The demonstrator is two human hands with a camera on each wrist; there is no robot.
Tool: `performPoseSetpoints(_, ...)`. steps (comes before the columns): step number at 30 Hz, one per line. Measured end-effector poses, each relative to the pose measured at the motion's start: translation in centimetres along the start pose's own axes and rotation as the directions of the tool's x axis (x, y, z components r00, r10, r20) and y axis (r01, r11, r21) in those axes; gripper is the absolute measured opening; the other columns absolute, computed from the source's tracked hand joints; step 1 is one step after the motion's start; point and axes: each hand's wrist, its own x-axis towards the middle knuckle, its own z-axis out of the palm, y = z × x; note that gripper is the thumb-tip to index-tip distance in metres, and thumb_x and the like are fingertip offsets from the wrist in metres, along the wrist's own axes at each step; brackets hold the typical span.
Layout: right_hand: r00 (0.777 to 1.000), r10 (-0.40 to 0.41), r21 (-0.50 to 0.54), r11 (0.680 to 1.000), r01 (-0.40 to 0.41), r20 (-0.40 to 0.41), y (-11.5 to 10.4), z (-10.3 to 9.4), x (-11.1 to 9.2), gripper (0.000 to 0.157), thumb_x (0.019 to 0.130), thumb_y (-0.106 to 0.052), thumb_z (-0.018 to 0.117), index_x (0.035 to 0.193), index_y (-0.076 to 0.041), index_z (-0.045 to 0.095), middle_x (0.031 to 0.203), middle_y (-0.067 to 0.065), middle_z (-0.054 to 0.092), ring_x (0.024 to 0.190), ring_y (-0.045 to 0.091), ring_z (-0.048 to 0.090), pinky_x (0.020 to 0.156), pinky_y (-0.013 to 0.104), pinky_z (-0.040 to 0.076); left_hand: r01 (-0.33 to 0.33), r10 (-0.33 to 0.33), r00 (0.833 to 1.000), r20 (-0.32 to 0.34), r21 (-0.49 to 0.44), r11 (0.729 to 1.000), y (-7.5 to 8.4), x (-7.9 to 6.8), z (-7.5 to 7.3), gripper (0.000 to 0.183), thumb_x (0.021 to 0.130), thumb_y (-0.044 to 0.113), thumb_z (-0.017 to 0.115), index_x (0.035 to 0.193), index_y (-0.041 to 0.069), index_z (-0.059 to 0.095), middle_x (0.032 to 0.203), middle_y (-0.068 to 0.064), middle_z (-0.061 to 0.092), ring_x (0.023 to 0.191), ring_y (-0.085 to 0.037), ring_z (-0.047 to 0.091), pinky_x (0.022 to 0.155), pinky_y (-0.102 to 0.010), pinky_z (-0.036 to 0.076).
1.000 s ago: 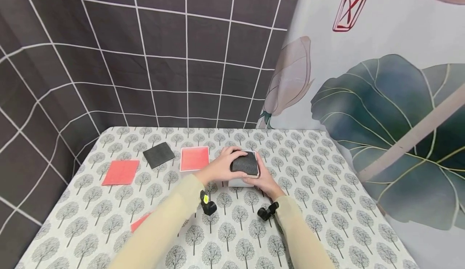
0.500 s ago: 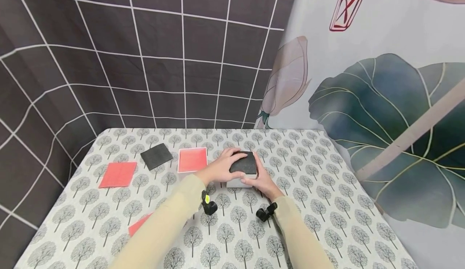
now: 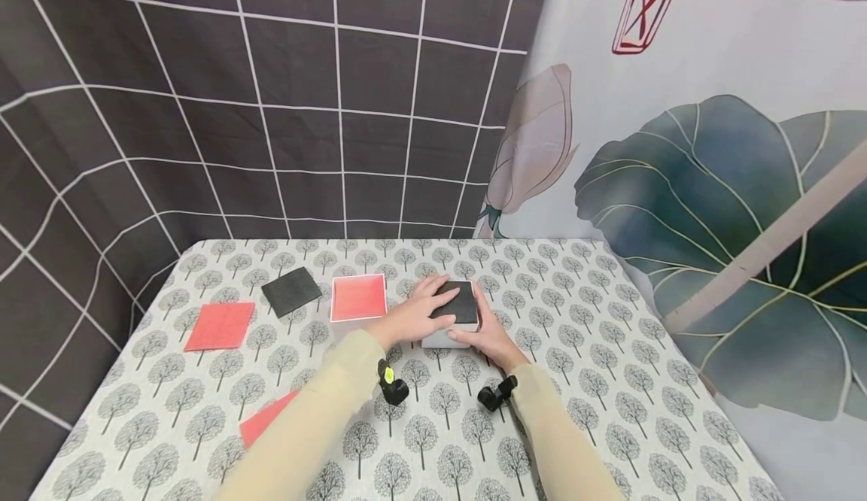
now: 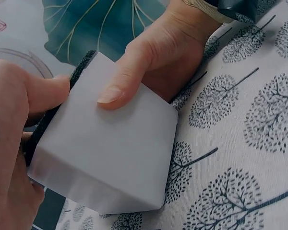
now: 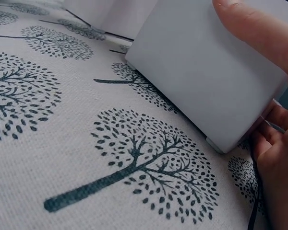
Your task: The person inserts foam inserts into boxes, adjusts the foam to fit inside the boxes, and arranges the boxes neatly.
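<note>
A white box (image 4: 115, 139) stands on the cloth-covered table, with a black felt-like square (image 3: 464, 307) on its top. My left hand (image 3: 415, 316) lies over the top from the left, its fingers spread over the black square. Its thumb touches the black edge in the left wrist view. My right hand (image 3: 494, 337) grips the box from the right, the thumb flat on the front face and the fingers around the far side. Those fingers are partly hidden behind the box. Left of it stands another white-rimmed box (image 3: 332, 302) with a red top.
A black square (image 3: 291, 292) and a red square (image 3: 219, 326) lie flat at the left. Another red square (image 3: 266, 420) is partly under my left forearm. A dark gridded curtain (image 3: 298, 140) hangs behind the tree-patterned table (image 3: 582, 441).
My left hand's fingers have shifted from the edges of the black square to lying spread across it. The black square now sits lower, level on the box. The right hand keeps its hold.
</note>
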Motion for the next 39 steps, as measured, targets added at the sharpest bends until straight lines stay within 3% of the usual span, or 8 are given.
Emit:
performPoseSetpoints(4, 1.0, -0.009, 0.053, 0.999, 0.009, 0.008, 1.2, -0.2, 0.5, 0.107, 0.075, -0.002, 0.076, 0.149, -0.032, 0.006, 0.146, 0.009, 0.029, 0.109, 0.029, 0.055, 0.092, 0.034, 0.047, 0.031, -0.031, 0.999, 0.008, 0.007, 0.999, 0.1, 0.1, 0.1, 0.052, 0.096, 0.033, 0.047, 0.14, 0.006, 0.04, 0.153, -0.011, 0.015, 0.14, -0.031, 0.005, 0.111, -0.053, 0.01)
performPoseSetpoints(10, 0.999, -0.045, 0.036, 0.998, 0.045, -0.006, 1.6, -0.2, 0.6, 0.11, 0.072, -0.008, 0.079, 0.15, -0.027, 0.004, 0.143, 0.011, 0.033, 0.106, 0.028, 0.056, 0.09, 0.034, 0.048, 0.072, -0.071, 0.997, -0.037, 0.03, 0.997, 0.3, 0.8, 0.1, 0.049, 0.094, 0.033, 0.052, 0.134, 0.005, 0.049, 0.15, -0.013, 0.026, 0.139, -0.031, 0.013, 0.112, -0.049, 0.005)
performPoseSetpoints(13, 0.999, -0.048, 0.024, 0.999, 0.048, -0.014, 1.6, -0.2, 0.6, 0.112, 0.071, -0.009, 0.08, 0.15, -0.024, 0.003, 0.143, 0.013, 0.033, 0.107, 0.029, 0.055, 0.09, 0.034, 0.047, 0.092, -0.089, 0.994, -0.059, 0.047, 0.995, 0.5, 1.2, 0.0, 0.049, 0.091, 0.036, 0.057, 0.129, 0.005, 0.055, 0.146, -0.014, 0.032, 0.138, -0.031, 0.019, 0.113, -0.047, 0.007)
performPoseSetpoints(20, 1.0, -0.028, 0.0, 1.0, 0.028, -0.006, 1.4, -0.2, 0.6, 0.108, 0.073, -0.006, 0.078, 0.148, -0.037, 0.007, 0.147, 0.007, 0.029, 0.114, 0.026, 0.051, 0.094, 0.033, 0.045, 0.156, -0.155, 0.987, -0.045, 0.02, 0.988, 0.8, 1.8, -0.2, 0.049, 0.083, 0.034, 0.069, 0.121, 0.004, 0.062, 0.144, -0.014, 0.036, 0.136, -0.032, 0.022, 0.111, -0.048, 0.017)
performPoseSetpoints(27, 0.999, -0.043, -0.016, 0.999, 0.043, 0.025, -0.1, 0.0, 0.1, 0.107, 0.075, -0.002, 0.075, 0.15, -0.025, 0.003, 0.147, 0.015, 0.026, 0.113, 0.027, 0.051, 0.092, 0.034, 0.046, 0.172, -0.172, 0.984, -0.037, 0.003, 0.985, 0.4, 2.1, 0.0, 0.048, 0.079, 0.033, 0.073, 0.118, 0.006, 0.064, 0.143, -0.015, 0.038, 0.136, -0.032, 0.022, 0.11, -0.049, 0.021)
performPoseSetpoints(35, 0.997, -0.063, -0.003, 0.998, 0.063, 0.033, -0.5, 0.2, 0.0, 0.103, 0.075, -0.001, 0.075, 0.149, -0.03, 0.009, 0.145, 0.011, 0.031, 0.112, 0.027, 0.051, 0.094, 0.036, 0.044, 0.182, -0.181, 0.983, -0.031, 0.045, 0.982, 0.6, 2.2, -0.1, 0.047, 0.078, 0.034, 0.074, 0.116, 0.008, 0.066, 0.141, -0.015, 0.04, 0.135, -0.033, 0.026, 0.11, -0.047, 0.021)
performPoseSetpoints(39, 0.998, -0.048, -0.003, 0.999, 0.048, 0.027, -0.9, 0.3, -0.2, 0.103, 0.075, 0.0, 0.074, 0.149, -0.029, 0.008, 0.145, 0.01, 0.031, 0.113, 0.027, 0.051, 0.095, 0.035, 0.044, 0.202, -0.197, 0.979, -0.059, 0.077, 0.976, 0.7, 2.1, 0.1, 0.046, 0.079, 0.037, 0.073, 0.116, 0.011, 0.066, 0.141, -0.013, 0.04, 0.134, -0.032, 0.027, 0.11, -0.046, 0.023)
